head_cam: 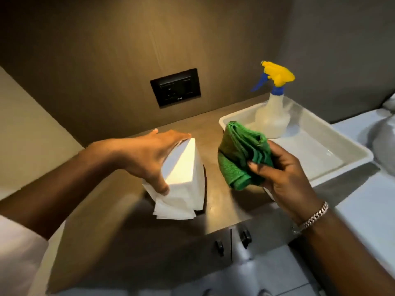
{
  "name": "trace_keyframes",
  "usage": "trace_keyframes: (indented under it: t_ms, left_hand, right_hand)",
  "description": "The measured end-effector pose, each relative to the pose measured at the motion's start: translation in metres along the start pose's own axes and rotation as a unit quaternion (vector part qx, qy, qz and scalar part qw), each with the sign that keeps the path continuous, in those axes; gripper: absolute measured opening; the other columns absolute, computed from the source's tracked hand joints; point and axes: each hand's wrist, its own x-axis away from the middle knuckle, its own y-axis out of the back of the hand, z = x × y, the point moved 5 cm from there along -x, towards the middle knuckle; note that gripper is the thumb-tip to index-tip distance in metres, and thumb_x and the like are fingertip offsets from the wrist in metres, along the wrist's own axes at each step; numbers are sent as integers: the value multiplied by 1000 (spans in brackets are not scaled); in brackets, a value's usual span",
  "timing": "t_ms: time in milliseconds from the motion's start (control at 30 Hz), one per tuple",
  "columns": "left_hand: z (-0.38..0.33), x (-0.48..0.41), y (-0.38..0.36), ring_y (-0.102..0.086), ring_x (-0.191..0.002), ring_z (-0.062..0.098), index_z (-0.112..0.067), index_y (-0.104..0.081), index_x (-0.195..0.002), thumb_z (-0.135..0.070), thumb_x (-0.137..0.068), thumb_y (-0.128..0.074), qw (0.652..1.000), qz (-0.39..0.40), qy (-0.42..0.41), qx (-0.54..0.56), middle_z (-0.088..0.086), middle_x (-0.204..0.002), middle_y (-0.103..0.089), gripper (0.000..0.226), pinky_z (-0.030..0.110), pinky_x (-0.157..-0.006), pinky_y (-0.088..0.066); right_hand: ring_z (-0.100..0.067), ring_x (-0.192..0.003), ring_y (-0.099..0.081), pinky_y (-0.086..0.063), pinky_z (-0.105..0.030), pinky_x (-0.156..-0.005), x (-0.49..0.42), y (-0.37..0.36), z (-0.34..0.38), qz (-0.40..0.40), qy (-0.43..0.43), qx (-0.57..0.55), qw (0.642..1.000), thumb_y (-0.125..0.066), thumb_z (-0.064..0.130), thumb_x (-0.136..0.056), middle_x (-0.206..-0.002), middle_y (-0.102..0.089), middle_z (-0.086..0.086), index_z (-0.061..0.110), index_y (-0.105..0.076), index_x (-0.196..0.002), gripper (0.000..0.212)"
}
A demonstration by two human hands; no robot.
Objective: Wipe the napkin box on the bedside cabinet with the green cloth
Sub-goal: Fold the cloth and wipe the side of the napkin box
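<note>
**Cloth poised, napkins held, box barely showing**

We're looking down at the bedside cabinet (224,201), and here's the worry: our left hand (147,154) is spread over a loose stack of white napkins (181,178), fingers (159,184) only lightly curled at its edges. The bottom sheets are fanned and overhanging the front edge, so 1 careless swipe could drag them off onto the floor. A damp cloth could also soak the paper.

Our right hand (286,178) is closed around the folded green cloth (241,154), pinching it firmly, held in the air just right of the stack and not touching it.

The napkin box (204,189) itself? We see only a dark sliver under the napkins' right edge, resting on the cabinet top, directly beneath the left fingers and near the cloth. Its shape we cannot tell.

Behind, a spray bottle (271,116) stands in a white tray (342,159), close enough to clip with the right elbow.
</note>
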Motion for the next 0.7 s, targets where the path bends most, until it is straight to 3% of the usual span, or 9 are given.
trace_keyframes:
  t_ms: [100, 167, 233, 333, 400, 467, 500, 633, 700]
  left_hand:
    - [0, 9, -1, -5, -136, -3, -57, 8, -138, -42, -53, -86, 999, 29, -10, -36, -30, -147, -16, 128, 37, -109, 17]
    - [0, 14, -3, 14, -130, -20, -59, 14, -137, -43, -57, -85, 997, 60, -15, -37, -47, -142, -3, 128, 32, -106, 21]
    - [4, 21, -7, 24, -132, -19, -63, 17, -134, -53, -57, -83, 996, 88, 22, 26, -54, -138, 15, 127, 34, -112, 15]
    - [8, 24, -9, 1, -148, 11, -60, 10, -139, -77, -60, -63, 983, 23, 105, 146, -33, -152, 14, 109, 41, -118, -12]
    - [7, 19, -13, 8, -147, 8, -49, 1, -145, -76, -76, -38, 972, -64, 111, 196, -24, -156, 13, 85, 44, -121, -3]
    - [1, 9, -21, 16, -144, -1, -41, -2, -147, -56, -91, -22, 973, -135, 91, 164, -17, -160, 11, 62, 46, -121, 5]
    - [-2, 6, -26, 16, -144, -2, -38, -1, -148, -48, -94, -20, 975, -164, 83, 124, -15, -160, 9, 58, 45, -121, 6]
    - [-3, 1, -33, 12, -146, 0, -26, 0, -151, -39, -97, -19, 971, -227, 70, 30, -10, -161, 6, 59, 40, -121, 5]
    - [-3, 2, -34, 10, -146, 0, -23, -1, -152, -39, -97, -19, 969, -233, 72, 30, -9, -162, 4, 60, 40, -122, 4]
  right_hand:
    - [-10, -101, -69, -58, -27, -75, 6, -14, -17, 6, 11, 6, 1000, -68, -3, -75, -105, -75, 12, 36, -70, -107, 51]
    - [-3, -98, -68, -54, -17, -77, 8, -23, -30, 3, 10, -6, 1000, -63, -9, -78, -101, -74, 17, 40, -71, -102, 56]
    - [1, -95, -68, -53, -13, -73, 9, -30, -44, -12, -7, -25, 1000, -61, -12, -81, -97, -74, 23, 48, -71, -96, 62]
    - [-3, -99, -67, -53, -15, -75, 10, -37, -64, -44, -25, -22, 998, -61, -9, -83, -100, -74, 20, 52, -68, -96, 62]
    - [-7, -109, -63, -54, -20, -86, 10, -47, -73, -46, -28, -17, 998, -64, -1, -83, -115, -69, 14, 51, -63, -107, 58]
    - [-2, -116, -58, -50, -18, -93, 5, -56, -73, -41, -9, 4, 999, -68, 13, -79, -126, -63, 13, 49, -57, -119, 55]
    - [0, -118, -56, -48, -18, -95, 2, -59, -72, -37, 4, 24, 999, -69, 17, -78, -129, -61, 14, 45, -55, -124, 56]
    - [-11, -127, -51, -47, -37, -104, -1, -66, -75, -63, -1, 122, 991, -61, 8, -77, -140, -55, 8, 35, -53, -131, 61]
    - [-12, -127, -50, -49, -34, -102, 17, -74, -72, -70, 19, 177, 981, -54, 10, -73, -142, -52, 10, 40, -51, -130, 65]
